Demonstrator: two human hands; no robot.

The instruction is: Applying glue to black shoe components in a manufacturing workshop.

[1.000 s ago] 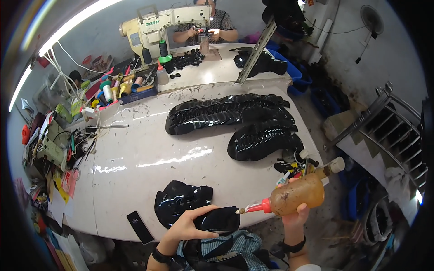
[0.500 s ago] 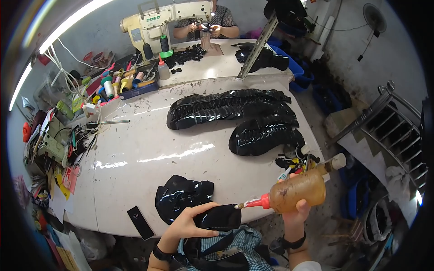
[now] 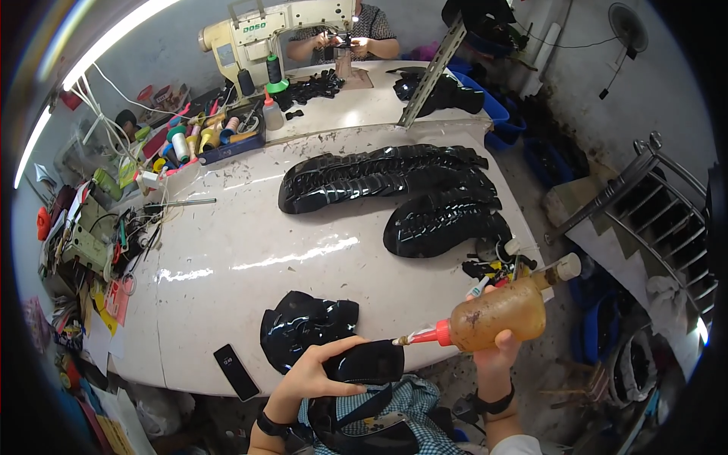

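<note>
My left hand (image 3: 309, 374) holds a glossy black shoe-upper piece (image 3: 370, 363) at the table's near edge, thumb below and fingers on top. My right hand (image 3: 497, 353) is wrapped round an amber squeeze bottle (image 3: 493, 317), tipped on its side. Its red nozzle (image 3: 432, 334) points left, the tip at the upper right edge of the piece; whether they touch I cannot tell. Beside my left hand lies a small stack of similar black pieces (image 3: 309, 322). Farther off are a long overlapping row of them (image 3: 379, 178) and a shorter row (image 3: 446, 222).
A phone (image 3: 236, 372) lies near the front edge. Small tools and a tube (image 3: 479, 286) sit at the right edge. Thread spools fill a tray (image 3: 235, 148) at the back left. Beyond, a person (image 3: 371, 38) works at a sewing machine (image 3: 258, 38).
The bottle has shifted very slightly left and up, and its nozzle tip sits a little higher at the piece's edge. Both hands keep their hold.
</note>
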